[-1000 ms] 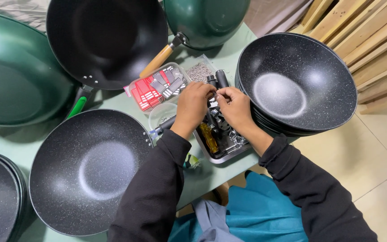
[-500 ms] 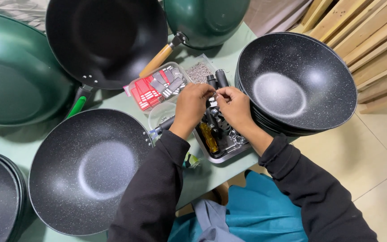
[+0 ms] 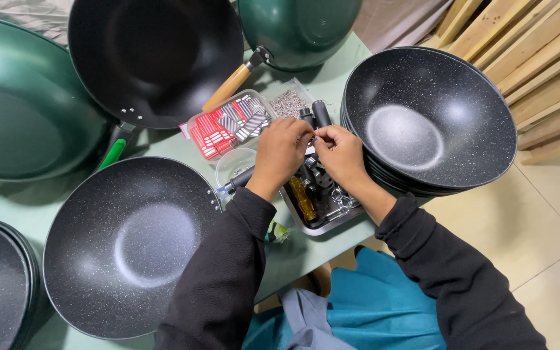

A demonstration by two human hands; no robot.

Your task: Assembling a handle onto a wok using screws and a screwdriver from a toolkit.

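My left hand [image 3: 281, 154] and my right hand [image 3: 339, 154] meet fingertip to fingertip over a metal tray [image 3: 319, 227] of tools, pinching a small part that is too small to make out. Black handle pieces [image 3: 315, 115] stick up just behind my fingers. A yellow-handled tool [image 3: 302, 198] lies in the tray under my wrists. A clear box of red and grey small parts [image 3: 228, 123] sits left of my left hand, with a bag of small screws [image 3: 288, 102] behind it.
Speckled black woks surround the tray: one [image 3: 128, 243] at the front left, a stack [image 3: 429, 120] at the right. Green pans [image 3: 17, 110] and a dark wok [image 3: 153, 55] lie behind, one with a wooden handle [image 3: 228, 87]. Wooden slats [image 3: 533, 58] stand at the right.
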